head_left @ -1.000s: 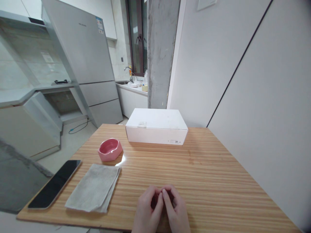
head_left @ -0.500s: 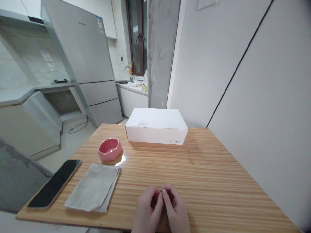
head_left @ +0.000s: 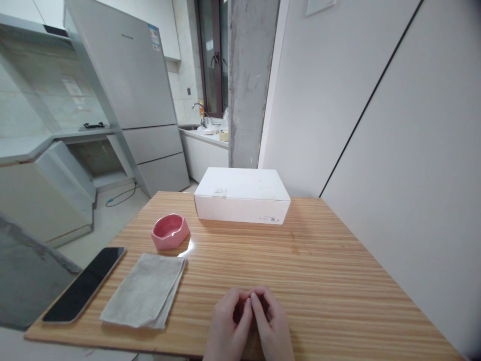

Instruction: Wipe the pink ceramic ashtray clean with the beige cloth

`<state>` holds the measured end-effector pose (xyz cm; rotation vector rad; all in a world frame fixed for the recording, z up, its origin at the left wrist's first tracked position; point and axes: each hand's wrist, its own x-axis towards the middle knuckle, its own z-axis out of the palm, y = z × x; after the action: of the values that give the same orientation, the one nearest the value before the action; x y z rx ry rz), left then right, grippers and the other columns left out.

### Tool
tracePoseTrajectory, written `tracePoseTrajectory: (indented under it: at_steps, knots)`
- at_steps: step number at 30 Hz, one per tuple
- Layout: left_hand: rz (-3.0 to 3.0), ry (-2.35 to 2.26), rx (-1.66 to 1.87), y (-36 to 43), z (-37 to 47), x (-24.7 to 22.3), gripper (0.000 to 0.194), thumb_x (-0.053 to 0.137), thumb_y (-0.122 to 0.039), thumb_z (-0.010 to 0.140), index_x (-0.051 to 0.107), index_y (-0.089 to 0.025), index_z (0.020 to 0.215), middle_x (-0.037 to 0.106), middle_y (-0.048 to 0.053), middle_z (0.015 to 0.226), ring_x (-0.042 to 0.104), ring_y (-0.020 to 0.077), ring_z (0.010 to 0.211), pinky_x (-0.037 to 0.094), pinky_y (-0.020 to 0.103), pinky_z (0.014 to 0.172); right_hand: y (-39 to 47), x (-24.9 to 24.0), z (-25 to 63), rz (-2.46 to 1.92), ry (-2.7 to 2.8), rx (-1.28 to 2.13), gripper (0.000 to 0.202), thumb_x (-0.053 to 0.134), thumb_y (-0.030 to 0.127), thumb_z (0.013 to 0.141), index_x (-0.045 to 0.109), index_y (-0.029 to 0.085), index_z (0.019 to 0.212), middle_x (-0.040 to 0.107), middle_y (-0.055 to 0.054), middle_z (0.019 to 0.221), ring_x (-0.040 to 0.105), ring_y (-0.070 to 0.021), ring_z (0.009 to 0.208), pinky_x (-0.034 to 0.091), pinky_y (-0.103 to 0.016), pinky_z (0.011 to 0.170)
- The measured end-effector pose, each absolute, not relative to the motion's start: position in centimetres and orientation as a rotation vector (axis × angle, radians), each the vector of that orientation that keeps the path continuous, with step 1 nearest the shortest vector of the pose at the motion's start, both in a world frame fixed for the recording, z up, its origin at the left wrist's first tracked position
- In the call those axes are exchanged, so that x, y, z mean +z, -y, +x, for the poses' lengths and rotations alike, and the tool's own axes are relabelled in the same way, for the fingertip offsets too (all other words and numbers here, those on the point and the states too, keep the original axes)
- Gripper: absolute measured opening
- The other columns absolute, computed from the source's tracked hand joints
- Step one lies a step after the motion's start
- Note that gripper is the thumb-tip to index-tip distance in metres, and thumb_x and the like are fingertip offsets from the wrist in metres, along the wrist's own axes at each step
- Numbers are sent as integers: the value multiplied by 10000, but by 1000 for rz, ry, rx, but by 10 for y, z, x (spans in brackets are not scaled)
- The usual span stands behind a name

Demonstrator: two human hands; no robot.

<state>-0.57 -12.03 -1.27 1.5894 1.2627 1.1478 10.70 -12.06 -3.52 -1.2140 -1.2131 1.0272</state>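
Note:
My left hand (head_left: 229,321) and my right hand (head_left: 271,321) rest together at the near edge of the wooden table. Their fingers are curled in, and the tips of the thumbs and forefingers meet in the middle. Through the gaps between thumb and forefinger only shadow shows, no object; the other fingertips are hidden. To the left of my hands lies a folded grey cloth (head_left: 145,291), apart from them. Beyond the cloth stands a pink angular bowl (head_left: 169,243), whose visible inside holds nothing.
A closed white box (head_left: 240,209) stands at the table's far side. A black-screened phone (head_left: 84,288) lies along the left edge. The wooden tabletop (head_left: 323,281) borders a white wall (head_left: 406,165) on the right. Behind are a fridge (head_left: 128,75) and a grey pillar (head_left: 251,85).

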Motion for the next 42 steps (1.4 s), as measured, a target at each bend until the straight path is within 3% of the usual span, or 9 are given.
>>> tracePoseTrajectory:
  at_steps: [12, 35, 42]
  knots:
    - [1589, -1262, 1147, 120, -6, -16, 312, 460, -395, 938, 656, -170, 845, 673, 53, 757, 611, 165, 687, 425, 250, 635, 122, -26, 106, -1243, 1198, 975, 341, 581, 534, 840, 683, 211, 799, 707, -61, 761, 662, -221, 710, 540, -279, 662]
    - [1601, -1262, 1094, 120, -9, -13, 286, 463, -365, 940, 664, -170, 883, 700, 69, 814, 636, 178, 729, 452, 260, 665, 121, -38, 107, -1227, 1236, 1034, 285, 531, 461, 893, 657, 208, 862, 706, -71, 825, 654, -215, 747, 529, -288, 711]
    - [1606, -1262, 1097, 120, -8, -14, 284, 461, -361, 941, 670, -174, 896, 702, 69, 818, 636, 178, 726, 451, 259, 662, 122, -29, 106, -1231, 1213, 969, 312, 581, 498, 851, 680, 206, 805, 698, -56, 743, 649, -208, 677, 528, -270, 639]
